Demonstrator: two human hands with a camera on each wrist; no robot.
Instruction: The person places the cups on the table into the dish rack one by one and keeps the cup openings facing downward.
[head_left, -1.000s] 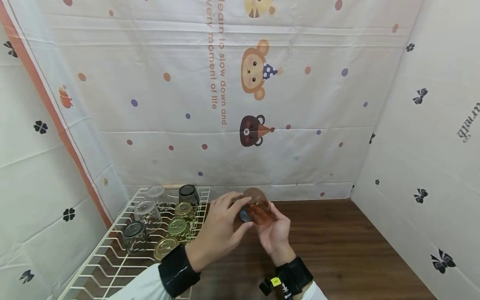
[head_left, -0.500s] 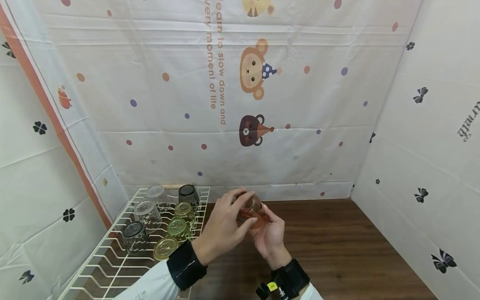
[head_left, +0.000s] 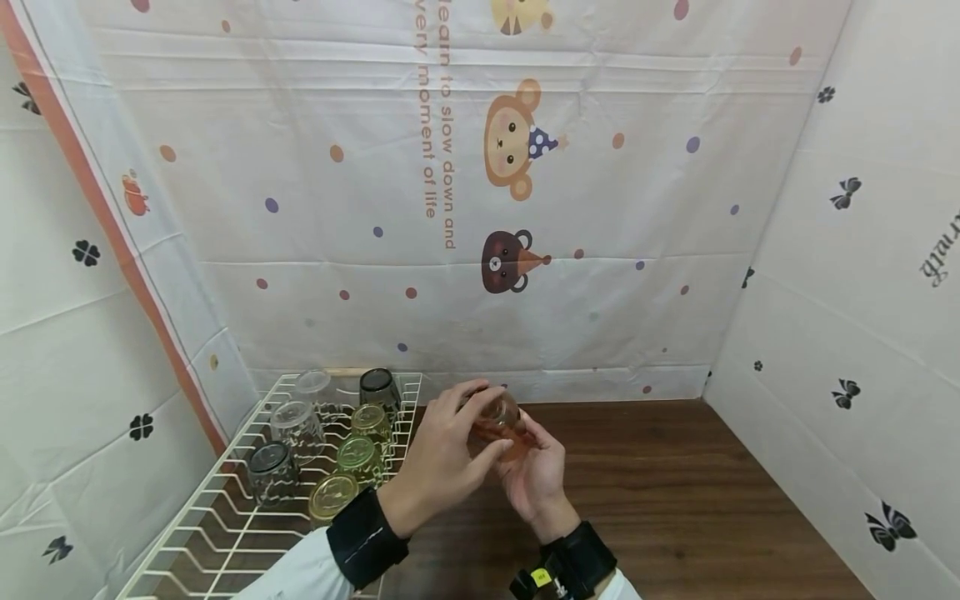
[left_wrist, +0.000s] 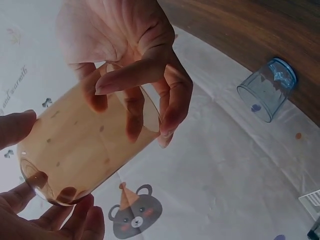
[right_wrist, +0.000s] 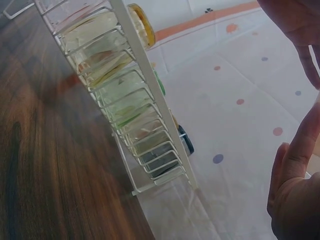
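An amber glass point(head_left: 497, 414) is held on its side in the air between both hands, just right of the rack. My left hand point(head_left: 457, 446) curls over its base end, thumb and fingertips point(left_wrist: 20, 197) touching the bottom. My right hand point(head_left: 538, 475) grips it from the other side, its fingers point(left_wrist: 172, 97) wrapped over the rim. In the left wrist view the amber glass point(left_wrist: 85, 145) fills the centre-left. A blue glass point(left_wrist: 267, 90) lies on the wooden table beyond; the head view hides it behind the hands.
A white wire rack point(head_left: 225, 508) stands at the left with several upturned glasses: green point(head_left: 360, 454), yellow point(head_left: 330, 493), dark point(head_left: 377, 387) and clear point(head_left: 296, 421). The rack point(right_wrist: 145, 95) also shows in the right wrist view. Printed sheets wall in the brown table point(head_left: 675, 492) behind and at both sides.
The amber glass has shifted slightly left toward the rack. My left hand's fingers have closed over its base. The blue glass behind is now covered by the hands.
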